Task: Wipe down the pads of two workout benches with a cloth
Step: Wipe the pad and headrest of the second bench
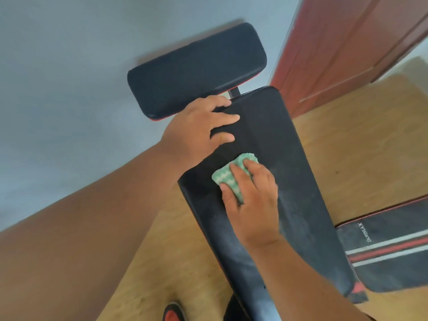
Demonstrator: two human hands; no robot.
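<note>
A long black bench pad (289, 181) runs from the middle of the view down toward me, dusty along its near half. Beyond it sits a shorter black head pad (196, 70) with a red underside. My right hand (252, 202) holds a folded green-and-white cloth (231, 174) and presses it onto the long pad. My left hand (199, 133) rests on the pad's far left edge, fingers spread over the top. A second bench pad (389, 251), black with red and white stripes and a logo, lies at the lower right.
A pale blue-grey wall (69, 89) fills the left. A reddish-brown door (342, 42) stands at the upper right. The floor (347, 147) is light wood. A black and red object (173, 313) shows at the bottom edge under the bench.
</note>
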